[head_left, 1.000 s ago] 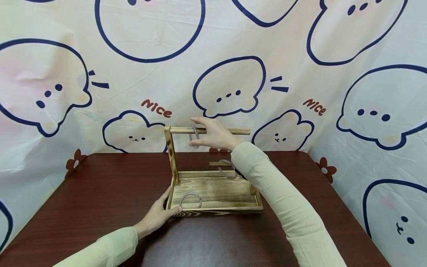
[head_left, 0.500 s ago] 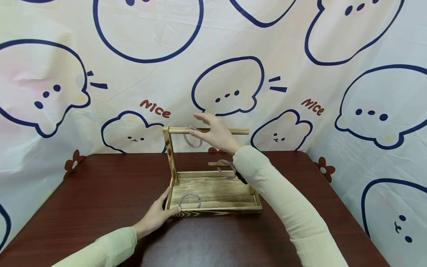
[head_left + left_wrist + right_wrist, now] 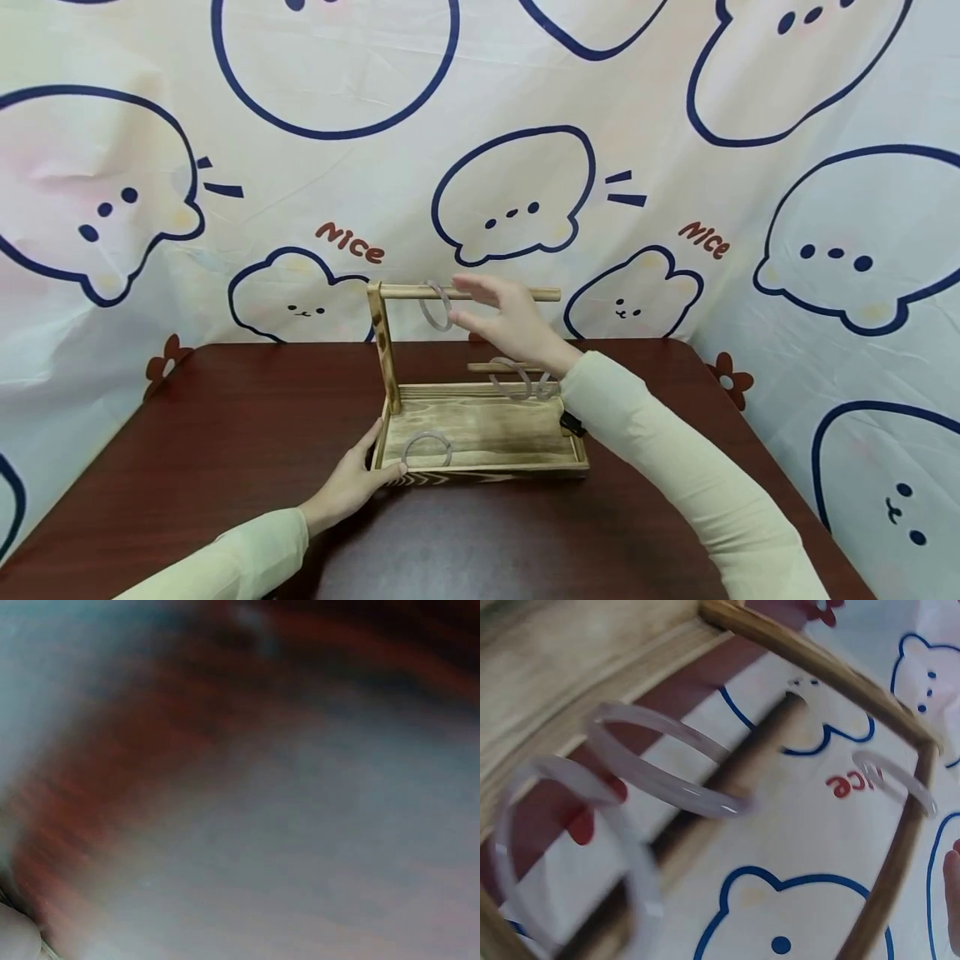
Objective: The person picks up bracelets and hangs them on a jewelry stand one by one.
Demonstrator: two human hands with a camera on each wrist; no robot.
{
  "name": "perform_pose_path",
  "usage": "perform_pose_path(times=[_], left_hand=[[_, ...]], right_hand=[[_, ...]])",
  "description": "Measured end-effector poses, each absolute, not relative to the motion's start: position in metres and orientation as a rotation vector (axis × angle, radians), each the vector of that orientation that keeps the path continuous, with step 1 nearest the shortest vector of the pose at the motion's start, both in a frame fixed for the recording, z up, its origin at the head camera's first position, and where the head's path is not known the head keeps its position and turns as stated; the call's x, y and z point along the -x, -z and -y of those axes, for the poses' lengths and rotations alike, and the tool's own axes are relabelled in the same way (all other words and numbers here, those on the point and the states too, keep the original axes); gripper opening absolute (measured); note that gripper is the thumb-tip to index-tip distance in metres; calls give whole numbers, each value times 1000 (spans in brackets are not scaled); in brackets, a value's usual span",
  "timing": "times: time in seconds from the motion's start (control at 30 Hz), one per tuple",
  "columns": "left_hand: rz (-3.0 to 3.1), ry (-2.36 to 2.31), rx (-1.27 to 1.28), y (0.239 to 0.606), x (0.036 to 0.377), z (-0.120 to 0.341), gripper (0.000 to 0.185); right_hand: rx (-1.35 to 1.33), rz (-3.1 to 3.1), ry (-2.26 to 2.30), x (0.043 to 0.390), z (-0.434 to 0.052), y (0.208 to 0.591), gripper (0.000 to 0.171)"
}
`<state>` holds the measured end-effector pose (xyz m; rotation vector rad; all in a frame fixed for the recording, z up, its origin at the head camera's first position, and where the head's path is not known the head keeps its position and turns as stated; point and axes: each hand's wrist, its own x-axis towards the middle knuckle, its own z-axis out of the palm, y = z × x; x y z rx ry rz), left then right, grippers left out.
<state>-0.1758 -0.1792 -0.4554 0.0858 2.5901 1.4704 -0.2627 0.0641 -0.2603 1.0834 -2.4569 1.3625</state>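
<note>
A wooden rack has a tray base [image 3: 480, 425], a long upper bar [image 3: 405, 292] and a shorter lower bar [image 3: 482, 367]. My left hand [image 3: 351, 485] grips the tray's front left corner, thumb over the front rim. From the upper bar hangs a translucent pale bangle [image 3: 424, 310]. Just right of it is my right hand [image 3: 513, 321], fingers extended and holding nothing, fingertips close to the bangle. Two more bangles [image 3: 667, 796] hang on the lower bar, large in the right wrist view. Another bangle [image 3: 427, 433] is in the tray, at its front left.
The rack stands on a dark red-brown table [image 3: 247, 425]. Behind the table hangs a white cloth [image 3: 390, 183] with blue cartoon outlines. The rack's left post [image 3: 386, 350] rises to the upper bar, whose right end is free. The left wrist view is mostly blurred.
My right hand has let go of the bangle, which stays hanging on the upper bar, and has drawn back to the right. The second lower bangle has come into sight. My left hand stays put.
</note>
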Motion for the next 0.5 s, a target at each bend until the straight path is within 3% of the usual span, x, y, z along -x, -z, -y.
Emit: perform_pose_path(times=[0.5], left_hand=[[-2597, -1514, -101, 460, 177, 178, 90]], right_hand=[[-1159, 2549, -1489, 235, -100, 314, 37]])
